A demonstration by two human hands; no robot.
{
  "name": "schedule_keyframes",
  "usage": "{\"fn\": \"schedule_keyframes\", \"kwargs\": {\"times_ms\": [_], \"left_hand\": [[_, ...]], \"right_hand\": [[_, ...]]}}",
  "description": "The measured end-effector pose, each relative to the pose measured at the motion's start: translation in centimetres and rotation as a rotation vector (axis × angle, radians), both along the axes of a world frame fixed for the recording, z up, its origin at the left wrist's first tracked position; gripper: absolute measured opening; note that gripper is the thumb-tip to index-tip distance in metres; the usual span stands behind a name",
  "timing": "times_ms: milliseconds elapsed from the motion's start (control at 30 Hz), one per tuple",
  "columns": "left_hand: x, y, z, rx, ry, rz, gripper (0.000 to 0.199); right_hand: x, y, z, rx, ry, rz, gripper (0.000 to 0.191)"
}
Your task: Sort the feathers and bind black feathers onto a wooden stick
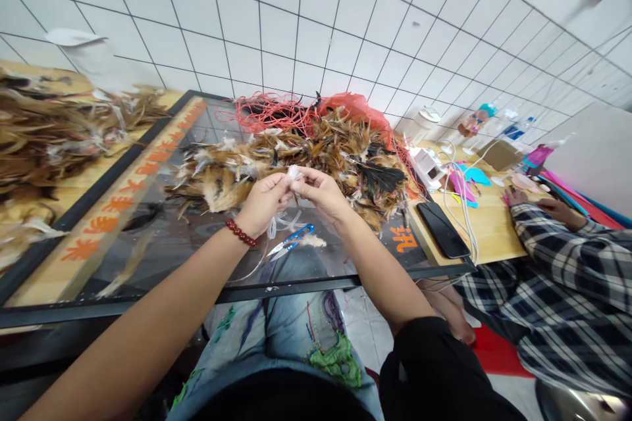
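My left hand (266, 200) and my right hand (323, 193) meet over the glass tabletop, fingertips pinched together. Between them is a small white tuft (295, 173), perhaps thread or feather down; I cannot tell which. White string (272, 229) lies just under the hands. Close below, thread snips (291, 241) with blue handles rest on the glass beside a pale bit of fluff (314, 241). Beyond my fingers spreads a heap of brown feathers (326, 151), with some black and white ones mixed in.
A red plastic bag (353, 107) and tangled red string (276, 112) lie behind the heap. More brown feathers (74, 138) cover the left table. At right are a black phone (443, 230), white cables (461, 210) and a co-worker's plaid sleeve (548, 223).
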State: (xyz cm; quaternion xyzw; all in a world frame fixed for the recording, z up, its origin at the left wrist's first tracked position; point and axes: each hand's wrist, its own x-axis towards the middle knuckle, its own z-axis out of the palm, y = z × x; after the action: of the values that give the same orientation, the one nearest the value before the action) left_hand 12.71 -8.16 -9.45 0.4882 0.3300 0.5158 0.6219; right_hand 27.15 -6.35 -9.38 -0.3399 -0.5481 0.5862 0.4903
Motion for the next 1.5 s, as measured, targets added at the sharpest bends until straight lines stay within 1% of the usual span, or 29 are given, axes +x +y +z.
{"fn": "schedule_keyframes", "kwargs": {"times_ms": [133,200,333,467,567,633,733,867,933,1000,1067,1133,1167,1233,1267,1300,1333,1367,1400,1433,1500], "left_hand": [[-0.1,-0.1,0.4,-0.075,-0.047,-0.071,0.044],[0.0,-0.2,0.3,-0.1,-0.046,-0.078,0.044],[0.1,-0.2,0.0,-0.101,-0.004,-0.067,0.039],[0.1,-0.1,0.1,-0.12,0.03,-0.086,0.032],[-0.4,0.0,0.6,-0.154,0.038,-0.085,0.031],[-0.9,0.2,1.0,-0.154,0.018,-0.037,0.029],[-1.9,0.7,1.6,-0.143,-0.064,0.083,0.024],[-3.0,1.3,2.3,-0.184,-0.191,0.275,0.009],[-3.4,1.6,2.4,-0.189,-0.23,0.404,0.007],[-3.6,2.0,2.4,-0.145,-0.232,0.539,0.01],[-3.7,2.4,2.2,-0.078,-0.208,0.641,0.01],[-3.6,2.6,2.0,-0.008,-0.181,0.679,0.008],[-3.5,2.6,1.9,0.039,-0.163,0.689,0.011],[-3.1,2.3,1.9,0.151,-0.102,0.668,0.02],[-2.9,2.1,2.0,0.196,-0.067,0.622,0.024],[-2.7,1.7,2.1,0.217,-0.033,0.545,0.028],[-2.5,1.3,2.1,0.208,-0.002,0.432,0.032],[-2.3,1.0,2.2,0.176,0.022,0.302,0.038],[-2.1,0.6,2.2,0.132,0.043,0.176,0.043],[-1.9,0.4,2.1,0.093,0.065,0.07,0.047],[-1.7,0.2,1.9,0.06,0.121,-0.07,0.05]], "right_hand": [[-0.1,-0.2,0.2,-0.039,0.073,0.073,0.05],[-0.2,-0.3,0.3,-0.038,0.093,0.064,0.047],[-0.6,-0.2,0.0,-0.009,0.075,-0.045,0.036],[-0.5,0.2,-0.2,0.018,0.011,-0.178,0.035],[0.0,0.7,0.1,0.04,0.05,-0.286,0.036],[0.6,0.9,0.5,0.065,0.103,-0.37,0.035],[1.8,1.3,1.4,0.089,0.2,-0.474,0.033],[3.4,1.4,2.9,0.082,0.358,-0.539,0.035],[4.0,1.4,3.5,0.058,0.357,-0.514,0.038],[4.5,1.2,3.7,0.039,0.302,-0.422,0.043],[4.6,0.9,3.6,0.057,0.252,-0.269,0.051],[4.6,0.4,3.3,0.094,0.235,-0.091,0.058],[4.4,0.2,3.1,0.105,0.225,-0.003,0.06],[4.0,-0.4,2.8,0.093,0.159,0.159,0.06],[3.6,-0.6,2.8,0.077,0.098,0.221,0.058],[3.3,-0.8,2.8,0.064,0.027,0.265,0.056],[2.9,-0.9,2.8,0.059,-0.044,0.284,0.053],[2.4,-1.0,2.9,0.067,-0.103,0.275,0.051],[2.0,-1.0,2.9,0.086,-0.142,0.235,0.049],[1.6,-0.9,2.8,0.111,-0.162,0.167,0.047],[1.0,-0.7,2.5,0.163,-0.171,-0.001,0.046]]}}
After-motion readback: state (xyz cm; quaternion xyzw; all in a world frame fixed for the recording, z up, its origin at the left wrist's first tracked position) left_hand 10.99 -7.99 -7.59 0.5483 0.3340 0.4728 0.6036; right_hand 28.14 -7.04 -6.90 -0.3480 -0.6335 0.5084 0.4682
